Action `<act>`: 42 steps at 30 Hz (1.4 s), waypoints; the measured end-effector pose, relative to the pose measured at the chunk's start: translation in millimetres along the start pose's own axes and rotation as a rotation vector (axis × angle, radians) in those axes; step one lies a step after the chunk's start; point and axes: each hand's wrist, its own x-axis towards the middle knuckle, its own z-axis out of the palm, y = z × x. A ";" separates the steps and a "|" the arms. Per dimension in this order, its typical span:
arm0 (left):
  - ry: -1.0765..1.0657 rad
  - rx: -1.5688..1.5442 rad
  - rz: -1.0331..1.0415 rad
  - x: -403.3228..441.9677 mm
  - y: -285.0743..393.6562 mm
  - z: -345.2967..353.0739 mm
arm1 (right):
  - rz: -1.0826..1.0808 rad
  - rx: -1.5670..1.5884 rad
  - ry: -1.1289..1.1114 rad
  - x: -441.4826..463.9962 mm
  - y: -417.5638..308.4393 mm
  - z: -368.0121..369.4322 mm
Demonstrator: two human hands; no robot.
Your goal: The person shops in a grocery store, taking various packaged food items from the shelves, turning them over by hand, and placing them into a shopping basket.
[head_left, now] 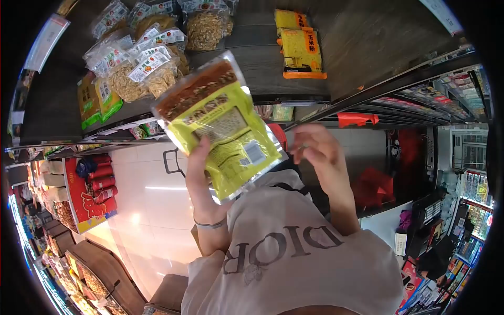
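Note:
A yellow-green plastic food pouch [231, 136] with a brown top band, a small clear window and a barcode is tilted in front of the shelf. My left hand [200, 176] grips its lower left side, thumb across the printed face and the other fingers hidden behind. A band circles that wrist. To the right of the pouch, apart from it, my right hand [321, 152] hovers with loosely bent fingers and nothing visible in them. Just beyond the pouch, clear bags of dried brown food [149, 73] lie piled on the dark shelf [247, 68].
Yellow packets [302, 52] lie farther right on the shelf, and green-and-gold packets [100, 100] at its left. Below the shelf edge is pale tiled floor [152, 210]. A red display box [89, 191] stands left, and stocked shelves [472, 210] line the far right.

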 end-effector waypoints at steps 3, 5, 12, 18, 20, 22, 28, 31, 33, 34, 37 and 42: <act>-0.058 0.055 -0.106 4.3 -1.8 -2.7 | 0.019 0.088 -0.120 2.3 0.0 16.0; -0.117 0.261 -0.109 8.6 -5.1 1.1 | 0.086 0.255 -0.115 1.9 14.2 16.8; -0.168 0.518 -0.036 16.4 -6.9 -3.4 | 0.217 0.176 -0.059 8.5 23.0 23.6; -0.446 0.564 0.193 25.2 -14.2 -20.5 | -0.404 -0.507 0.301 1.5 16.5 47.2; -0.585 0.357 0.103 23.2 -19.9 -18.1 | -0.534 -0.712 0.216 6.5 21.8 44.4; -0.440 0.332 0.009 19.0 -27.3 -18.1 | -0.707 -0.982 0.047 10.8 24.0 46.1; -0.038 0.002 -0.267 28.8 -28.2 -47.7 | -0.607 -0.908 -0.101 14.5 16.8 36.4; -0.019 0.110 -0.197 25.7 -31.6 -42.6 | -0.639 -0.860 0.083 25.3 26.6 29.6; -0.011 0.202 -0.237 26.2 -35.1 -48.1 | -0.134 -0.045 0.022 28.2 46.6 26.5; -0.001 0.292 -0.283 27.5 -37.9 -53.8 | -0.086 0.015 -0.034 30.1 54.3 20.6; -0.151 0.509 -0.212 38.3 -52.8 -79.5 | -0.014 -0.026 0.038 28.0 83.6 7.8; -0.148 0.530 -0.189 50.1 -80.9 -120.1 | 0.069 -0.226 0.071 16.9 124.9 -8.9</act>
